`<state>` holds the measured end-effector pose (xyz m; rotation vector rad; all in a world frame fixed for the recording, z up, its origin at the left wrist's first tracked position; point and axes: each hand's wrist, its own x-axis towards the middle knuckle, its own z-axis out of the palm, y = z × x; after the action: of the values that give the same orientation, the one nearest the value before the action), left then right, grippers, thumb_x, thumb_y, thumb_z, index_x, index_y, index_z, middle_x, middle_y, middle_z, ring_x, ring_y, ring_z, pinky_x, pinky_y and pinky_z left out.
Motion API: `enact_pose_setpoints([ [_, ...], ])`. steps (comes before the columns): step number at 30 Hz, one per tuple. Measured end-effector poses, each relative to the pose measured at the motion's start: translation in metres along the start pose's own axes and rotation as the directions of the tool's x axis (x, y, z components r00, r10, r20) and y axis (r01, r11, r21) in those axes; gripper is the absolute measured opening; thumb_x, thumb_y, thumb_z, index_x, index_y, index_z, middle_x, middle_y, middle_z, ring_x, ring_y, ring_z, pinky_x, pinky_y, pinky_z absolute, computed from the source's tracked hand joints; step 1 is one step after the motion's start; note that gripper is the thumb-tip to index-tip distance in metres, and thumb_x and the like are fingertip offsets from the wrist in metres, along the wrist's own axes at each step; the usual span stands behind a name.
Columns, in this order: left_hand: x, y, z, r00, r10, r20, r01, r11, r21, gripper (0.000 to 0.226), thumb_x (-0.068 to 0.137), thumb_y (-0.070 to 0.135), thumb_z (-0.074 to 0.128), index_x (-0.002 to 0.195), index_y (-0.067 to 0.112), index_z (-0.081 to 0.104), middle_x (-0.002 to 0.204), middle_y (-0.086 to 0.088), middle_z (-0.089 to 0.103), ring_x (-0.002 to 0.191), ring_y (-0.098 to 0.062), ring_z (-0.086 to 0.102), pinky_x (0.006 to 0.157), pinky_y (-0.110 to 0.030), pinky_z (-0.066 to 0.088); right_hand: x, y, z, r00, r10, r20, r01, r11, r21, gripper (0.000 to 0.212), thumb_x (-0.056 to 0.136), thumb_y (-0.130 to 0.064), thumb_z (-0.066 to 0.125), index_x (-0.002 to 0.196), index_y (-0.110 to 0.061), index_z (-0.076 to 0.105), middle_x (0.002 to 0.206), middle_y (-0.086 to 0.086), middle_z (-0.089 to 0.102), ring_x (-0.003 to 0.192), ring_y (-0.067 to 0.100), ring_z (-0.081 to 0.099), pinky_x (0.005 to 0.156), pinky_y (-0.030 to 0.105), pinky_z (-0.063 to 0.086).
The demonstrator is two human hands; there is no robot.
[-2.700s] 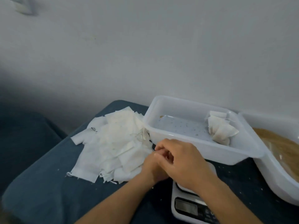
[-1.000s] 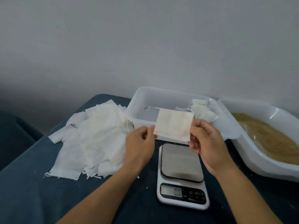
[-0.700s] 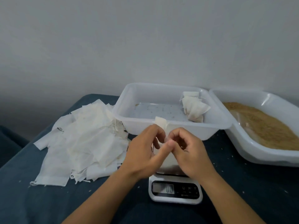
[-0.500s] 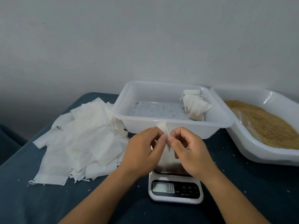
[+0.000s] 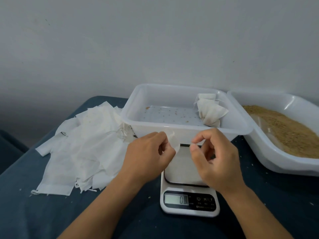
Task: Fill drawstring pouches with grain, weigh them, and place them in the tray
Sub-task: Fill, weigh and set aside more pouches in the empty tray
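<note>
An empty white fabric drawstring pouch (image 5: 181, 163) was held open above the white digital kitchen scale (image 5: 189, 195), pinched by the left hand (image 5: 148, 154) and the right hand (image 5: 215, 157). Behind, filled pouches (image 5: 209, 109) were seen in the translucent plastic tray (image 5: 172, 130), beside a white tub of brown grain (image 5: 284, 130).

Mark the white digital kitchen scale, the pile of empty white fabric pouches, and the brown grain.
white digital kitchen scale (image 5: 176, 199): head view, on its display.
pile of empty white fabric pouches (image 5: 86, 145): head view, middle of the heap.
brown grain (image 5: 290, 133): head view, grain surface in the right tub.
</note>
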<state>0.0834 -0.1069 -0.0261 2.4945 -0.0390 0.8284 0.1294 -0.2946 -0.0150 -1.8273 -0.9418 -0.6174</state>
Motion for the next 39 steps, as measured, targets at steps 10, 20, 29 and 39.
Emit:
enact_pose_setpoints([
  [10, -0.002, 0.002, -0.006, 0.981, -0.091, 0.173, 0.144, 0.935, -0.324, 0.026, 0.075, 0.043, 0.044, 0.055, 0.028, 0.049, 0.051, 0.013, 0.049, 0.052, -0.006, 0.044, 0.052, -0.023, 0.035, -0.002, 0.005, -0.001, 0.905, -0.062, 0.422, 0.121, 0.986, -0.115, 0.023, 0.088, -0.038, 0.065, 0.111, -0.031, 0.064, 0.092, -0.034, 0.057, 0.053, 0.007, 0.050, 0.054, 0.015, 0.042],
  [20, 0.001, 0.002, -0.016, 0.779, 0.113, 0.616, 0.496, 0.489, -0.717, 0.056, 0.094, 0.049, 0.060, 0.142, 0.024, 0.051, 0.138, -0.009, 0.063, 0.132, -0.028, 0.058, 0.114, -0.055, 0.043, -0.001, 0.003, -0.008, 0.875, 0.043, 0.483, -0.124, 0.983, 0.138, 0.005, 0.102, -0.030, 0.054, 0.103, -0.034, 0.057, 0.066, -0.014, 0.060, 0.044, 0.016, 0.052, 0.043, 0.033, 0.042],
  [29, 0.013, 0.016, -0.032, 0.635, 0.258, 0.728, 0.529, 0.541, -0.654, 0.017, 0.081, 0.023, 0.069, 0.098, 0.028, 0.070, 0.093, 0.001, 0.065, 0.080, -0.017, 0.061, 0.070, -0.031, 0.054, 0.007, -0.012, -0.022, 0.886, -0.003, 0.463, -0.095, 0.978, 0.188, 0.029, 0.105, -0.039, 0.049, 0.119, -0.021, 0.065, 0.075, -0.015, 0.068, 0.063, 0.011, 0.065, 0.057, 0.022, 0.049],
  [39, 0.027, 0.027, -0.004, 0.811, 0.046, 0.583, 0.342, 0.771, -0.537, 0.028, 0.077, 0.043, 0.075, 0.099, 0.040, 0.059, 0.086, 0.017, 0.062, 0.079, -0.001, 0.061, 0.073, -0.024, 0.049, 0.057, 0.042, -0.104, 0.923, 0.316, -0.219, -0.373, 0.874, -0.312, 0.021, 0.097, -0.046, 0.059, 0.113, -0.033, 0.064, 0.099, -0.018, 0.071, 0.075, 0.002, 0.066, 0.065, 0.016, 0.045],
])
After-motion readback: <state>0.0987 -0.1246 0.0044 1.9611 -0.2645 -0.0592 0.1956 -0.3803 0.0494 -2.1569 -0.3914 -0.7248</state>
